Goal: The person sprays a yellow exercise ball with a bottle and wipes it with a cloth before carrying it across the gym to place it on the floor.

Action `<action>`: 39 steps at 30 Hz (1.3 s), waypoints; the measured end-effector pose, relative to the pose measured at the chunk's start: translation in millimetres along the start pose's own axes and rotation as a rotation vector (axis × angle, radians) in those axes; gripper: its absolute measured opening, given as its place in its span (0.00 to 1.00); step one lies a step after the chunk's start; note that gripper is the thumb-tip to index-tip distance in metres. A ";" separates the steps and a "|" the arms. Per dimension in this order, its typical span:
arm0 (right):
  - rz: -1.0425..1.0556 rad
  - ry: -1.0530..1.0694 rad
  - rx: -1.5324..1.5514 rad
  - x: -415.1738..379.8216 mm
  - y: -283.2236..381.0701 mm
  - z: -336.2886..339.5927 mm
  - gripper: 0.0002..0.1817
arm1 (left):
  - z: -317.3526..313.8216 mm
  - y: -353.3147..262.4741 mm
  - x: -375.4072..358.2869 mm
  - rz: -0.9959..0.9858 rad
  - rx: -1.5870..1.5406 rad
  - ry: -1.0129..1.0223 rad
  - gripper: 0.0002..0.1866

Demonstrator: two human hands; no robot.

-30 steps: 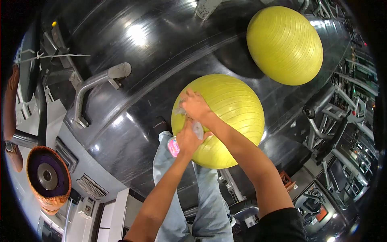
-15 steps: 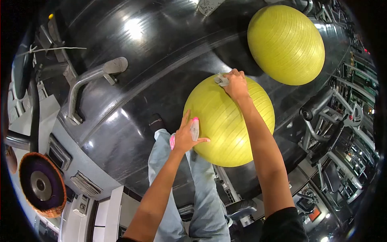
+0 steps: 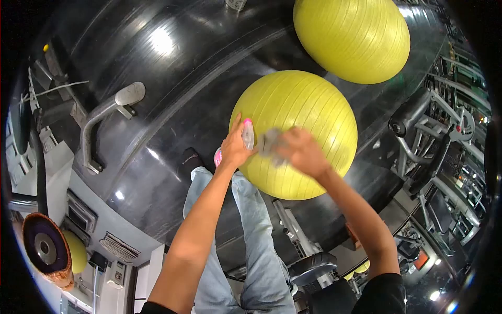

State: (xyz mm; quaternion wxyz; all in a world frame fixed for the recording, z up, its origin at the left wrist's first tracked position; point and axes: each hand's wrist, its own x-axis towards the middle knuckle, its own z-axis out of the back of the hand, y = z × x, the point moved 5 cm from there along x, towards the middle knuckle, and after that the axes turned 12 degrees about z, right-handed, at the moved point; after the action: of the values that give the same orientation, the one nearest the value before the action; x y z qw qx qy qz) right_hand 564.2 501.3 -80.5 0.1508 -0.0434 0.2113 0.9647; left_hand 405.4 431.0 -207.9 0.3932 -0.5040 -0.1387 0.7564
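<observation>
A ribbed yellow exercise ball (image 3: 298,99) stands on the dark floor in front of my legs. My left hand (image 3: 236,146) rests at the ball's left side, its fingers around a small clear bottle (image 3: 248,135) with pink ends. My right hand (image 3: 302,152) is over the ball's near middle, smeared by motion, closed on a crumpled grey cloth (image 3: 272,146). The cloth overlaps the ball's surface close to my left thumb.
Another yellow ball (image 3: 355,36) sits just beyond, at the upper right. A bent metal machine leg (image 3: 102,112) is on the left. Gym machines (image 3: 434,131) line the right side. A padded bench (image 3: 312,268) stands by my legs.
My right hand has brought the cloth from the ball's far top down toward the near middle, close to my left hand. My left hand keeps the bottle at the ball's side. The view has shifted.
</observation>
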 end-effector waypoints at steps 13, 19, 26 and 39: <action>-0.416 -0.146 0.049 -34.1 44.6 -3.5 0.22 | 8.3 -58.0 51.2 0.249 0.079 0.133 0.68; -0.304 -0.134 0.007 -15.8 -3.2 23.9 0.17 | 6.0 -51.1 69.6 0.296 -0.016 0.146 0.66; -0.524 -0.293 -0.045 -35.3 7.5 10.5 0.25 | 9.4 -104.9 74.0 0.245 0.093 0.085 0.60; -0.810 -0.365 0.470 -77.2 82.5 12.2 0.24 | 21.0 -96.3 54.1 -0.001 -0.063 -0.131 0.41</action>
State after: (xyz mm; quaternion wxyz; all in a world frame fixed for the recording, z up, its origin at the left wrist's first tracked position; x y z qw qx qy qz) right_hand 611.8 414.1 -25.5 0.5535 0.0826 0.3594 0.7468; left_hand 421.0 537.4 -175.3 0.3675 -0.4655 -0.1883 0.7828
